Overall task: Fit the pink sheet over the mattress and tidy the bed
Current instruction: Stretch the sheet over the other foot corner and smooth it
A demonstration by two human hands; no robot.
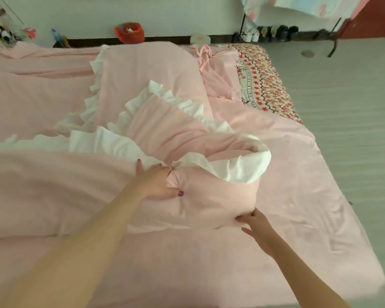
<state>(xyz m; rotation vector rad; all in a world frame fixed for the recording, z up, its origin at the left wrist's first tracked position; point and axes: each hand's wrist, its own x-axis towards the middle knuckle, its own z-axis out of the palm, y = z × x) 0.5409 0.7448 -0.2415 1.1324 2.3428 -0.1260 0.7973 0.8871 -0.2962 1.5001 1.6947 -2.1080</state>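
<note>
Both hands [158,181] grip pink duvet [209,203]; fingertips buried.

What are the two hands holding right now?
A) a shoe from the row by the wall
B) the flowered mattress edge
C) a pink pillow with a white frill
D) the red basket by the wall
C: the left hand grips the top of the pink pillow with the white frill, and the right hand pinches its lower corner, above the pink sheet.
</note>
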